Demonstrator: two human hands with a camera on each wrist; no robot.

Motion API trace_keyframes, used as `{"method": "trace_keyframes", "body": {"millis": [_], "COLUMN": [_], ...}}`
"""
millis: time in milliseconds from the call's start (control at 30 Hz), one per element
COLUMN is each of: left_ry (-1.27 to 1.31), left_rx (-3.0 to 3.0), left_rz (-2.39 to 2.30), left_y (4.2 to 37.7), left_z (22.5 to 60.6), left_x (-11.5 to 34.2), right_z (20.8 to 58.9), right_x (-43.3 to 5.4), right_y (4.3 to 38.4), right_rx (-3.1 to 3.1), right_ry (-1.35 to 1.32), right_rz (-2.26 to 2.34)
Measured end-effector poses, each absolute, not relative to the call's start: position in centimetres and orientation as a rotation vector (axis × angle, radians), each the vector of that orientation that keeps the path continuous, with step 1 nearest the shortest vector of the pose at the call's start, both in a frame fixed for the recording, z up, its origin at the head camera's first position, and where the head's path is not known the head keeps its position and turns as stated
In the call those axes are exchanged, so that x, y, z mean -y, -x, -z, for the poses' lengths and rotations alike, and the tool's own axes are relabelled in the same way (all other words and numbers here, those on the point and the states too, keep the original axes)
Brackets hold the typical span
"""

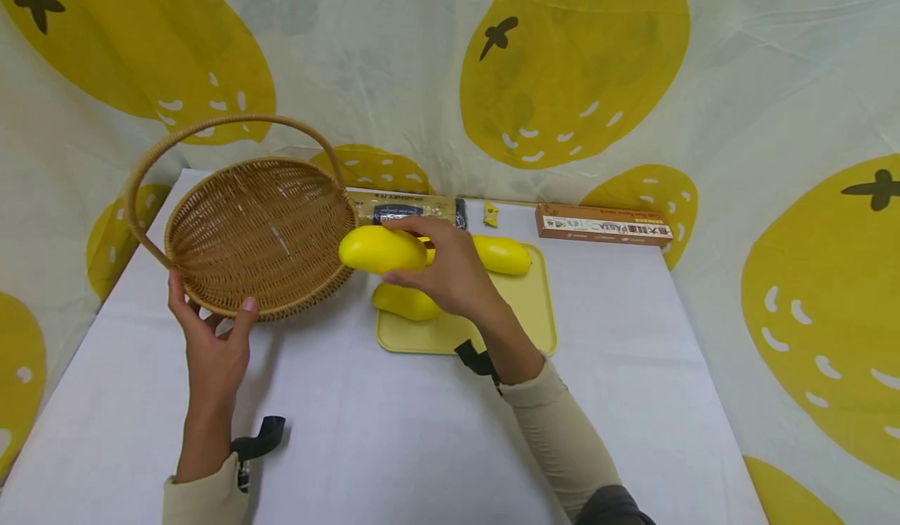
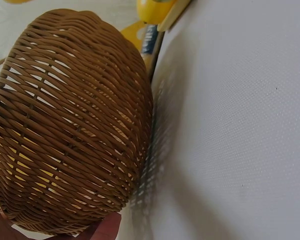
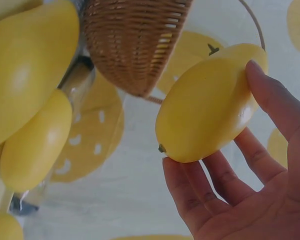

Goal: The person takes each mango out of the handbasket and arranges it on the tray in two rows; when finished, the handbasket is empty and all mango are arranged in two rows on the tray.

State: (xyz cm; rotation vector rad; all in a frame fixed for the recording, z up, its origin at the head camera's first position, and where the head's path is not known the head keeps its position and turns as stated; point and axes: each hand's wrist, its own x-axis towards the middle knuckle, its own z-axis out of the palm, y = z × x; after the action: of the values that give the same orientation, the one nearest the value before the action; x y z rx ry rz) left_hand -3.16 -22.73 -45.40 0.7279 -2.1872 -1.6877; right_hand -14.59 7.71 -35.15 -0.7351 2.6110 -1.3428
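Note:
A wicker basket [image 1: 267,236] with a tall arched handle is tipped so its hollow faces the head camera. My left hand [image 1: 214,353] grips its near edge, thumb on the rim by the handle's foot. The left wrist view shows the woven underside [image 2: 70,130] and a shadow on the cloth. In my right hand [image 1: 453,271] is a yellow mango [image 1: 383,249], held between thumb and fingers just right of the basket's rim. The right wrist view shows the mango [image 3: 210,105] with its small dark stem end. Below that hand, more mangoes [image 1: 501,255] lie on a pale yellow tray [image 1: 464,344].
Along the back of the white-covered table [image 1: 394,431] lie a spaghetti packet [image 1: 408,206], a small yellow wrapped piece [image 1: 491,214] and a brown pasta box [image 1: 603,225]. Fruit-printed cloth [image 1: 576,64] hangs close behind and at the sides.

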Motion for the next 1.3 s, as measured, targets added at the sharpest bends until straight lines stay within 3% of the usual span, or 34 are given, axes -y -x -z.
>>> {"method": "trace_keyframes", "body": {"millis": [1300], "left_ry": [-0.744], "left_rx": [2.191], "left_rz": [1.726], "left_y": [3.1], "left_z": [45.2], "left_x": [22.9], "right_z": [39.1], "right_x": [-18.9], "right_y": [13.7], "right_rx": [-2.734], "right_ry": [0.369], "right_rz": [1.229]}}
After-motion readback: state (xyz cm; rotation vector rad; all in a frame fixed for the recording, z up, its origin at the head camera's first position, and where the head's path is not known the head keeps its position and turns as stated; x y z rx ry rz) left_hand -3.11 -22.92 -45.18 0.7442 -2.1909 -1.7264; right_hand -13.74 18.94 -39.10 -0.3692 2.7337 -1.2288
